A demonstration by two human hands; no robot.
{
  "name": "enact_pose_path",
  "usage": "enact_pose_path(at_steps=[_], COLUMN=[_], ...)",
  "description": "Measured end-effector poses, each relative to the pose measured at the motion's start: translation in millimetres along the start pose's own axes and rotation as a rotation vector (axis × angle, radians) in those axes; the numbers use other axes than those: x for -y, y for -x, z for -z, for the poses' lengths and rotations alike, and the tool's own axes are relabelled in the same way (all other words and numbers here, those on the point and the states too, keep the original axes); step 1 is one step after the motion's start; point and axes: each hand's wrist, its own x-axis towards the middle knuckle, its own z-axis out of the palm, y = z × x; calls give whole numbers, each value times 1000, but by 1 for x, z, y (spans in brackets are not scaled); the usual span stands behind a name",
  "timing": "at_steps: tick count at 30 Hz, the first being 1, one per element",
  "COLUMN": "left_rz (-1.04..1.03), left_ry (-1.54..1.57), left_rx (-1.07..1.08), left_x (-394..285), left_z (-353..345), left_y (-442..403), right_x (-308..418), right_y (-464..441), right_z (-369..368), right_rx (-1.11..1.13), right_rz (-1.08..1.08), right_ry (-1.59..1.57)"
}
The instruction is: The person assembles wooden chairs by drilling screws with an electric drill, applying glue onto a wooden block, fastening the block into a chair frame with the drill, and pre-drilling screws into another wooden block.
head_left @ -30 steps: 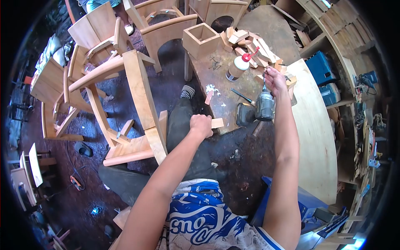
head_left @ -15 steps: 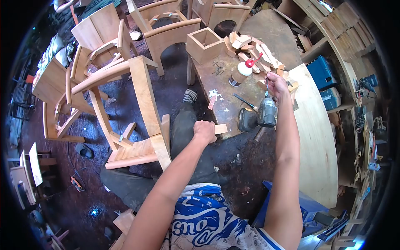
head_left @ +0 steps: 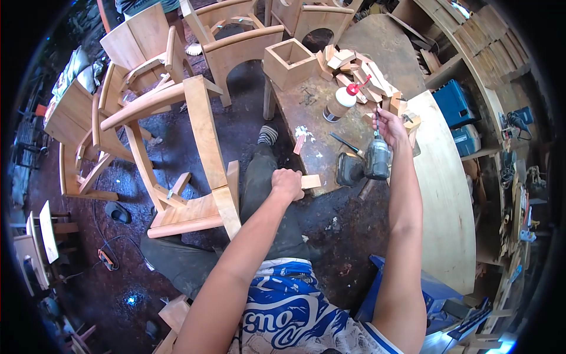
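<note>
My left hand (head_left: 287,184) is closed around a small wooden block (head_left: 311,181), whose pale end sticks out at the front corner of the worktable. At the table's right side, my right hand (head_left: 391,128) has its fingers pinched at the thin drill bit (head_left: 377,123) of a cordless drill (head_left: 377,159). The drill lies on its side with the bit pointing away from me; its battery base (head_left: 349,169) rests to the left. A dark slim tool (head_left: 346,144) lies beside it. Behind stands a glue bottle (head_left: 340,105) with a red cap.
Several wood offcuts (head_left: 362,74) are heaped behind the bottle, near an open wooden box (head_left: 290,62). A partly built chair (head_left: 206,135) stands close on my left, with more chairs (head_left: 138,38) beyond. A curved pale board (head_left: 445,194) lies to the right.
My right hand has shifted slightly down and its fingers have loosened a little around the bit. My left hand and the block have hardly moved.
</note>
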Motion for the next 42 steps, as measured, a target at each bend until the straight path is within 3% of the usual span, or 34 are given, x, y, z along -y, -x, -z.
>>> enact_pose_path(at_steps=[7,11,14,16,18,20,23,24,26,27,30,32,38,42], left_rz=[0,13,19,18,16,47,62,71,71,70,70,69,70,45], left_ry=[-11,-1,27,25,28,25,27,33,30,27,-7,-11,-45,-113], left_rx=[0,-12,-25,-45,-25,-75,-72,-66,-72,-80,-91,-73,-67,-73], left_x=[0,1,3,3,4,3,1,0,-3,-3,1,3,1,8], left_z=[-3,-7,-9,-10,-11,-12,-13,-10,-9,-8,-6,-5,-7,-12], left_y=[-1,0,-2,1,2,4,6,7,11,12,11,8,4,-2], right_x=[-5,-22,-68,-93,-128,-148,-168,-172,-194,-191,-163,-150,-74,-65], right_y=[10,39,73,118,135,149,127,116,85,89,116,142,219,230], right_z=[-3,13,48,29,31,-1,-54,-63,-54,-55,-61,-46,-13,-19], right_rx=[0,-126,-114,2,-36,-34,-402,-483,-770,-776,-636,-497,-116,-29], right_rz=[-12,58,234,244,199,294,576,588,627,626,609,539,221,226], right_ry=[-27,1,52,46,98,235,148,104,352,346,53,23,440,631])
